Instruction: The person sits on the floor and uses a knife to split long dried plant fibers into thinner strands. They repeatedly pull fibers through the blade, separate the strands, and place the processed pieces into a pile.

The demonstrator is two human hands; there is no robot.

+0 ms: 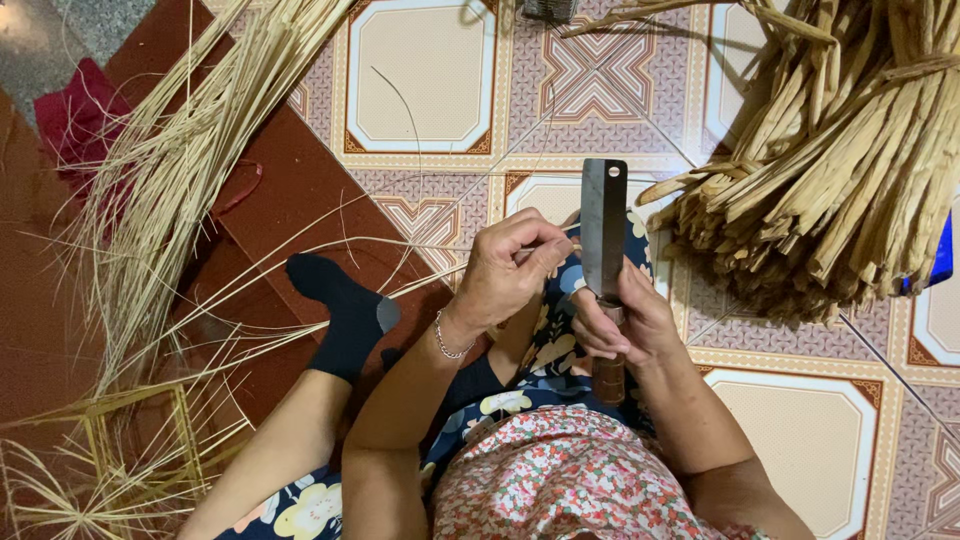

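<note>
The right hand (628,325) is wrapped around the brown wooden handle of a knife (603,228), fingers closed tight on it, with the flat rectangular blade standing upward over the lap. Just left of the blade, the left hand (505,272) pinches a thin pale strip (330,250), thumb and fingertips pressed together on it beside the steel. The strip runs away leftward from the knife, over the foot in a black sock (345,310).

Right of the knife, well apart from it, lies a thick bundle (850,160) of broad, dry, tan stalks, their cut ends pointing toward the blade. A small blue thing (943,255) shows at the bundle's far right edge; what it is cannot be told. Far left of the knife, a sheaf of fine split strips (170,170) fans across a dark red mat (300,190), with a red cloth (75,115) beyond it. Lower left of the knife sits a small frame (140,430) of woven strips. Around the knife the patterned floor tiles (420,75) are cream with brown borders. Nothing stands between the hands and the blade. No package or sign shows.
</note>
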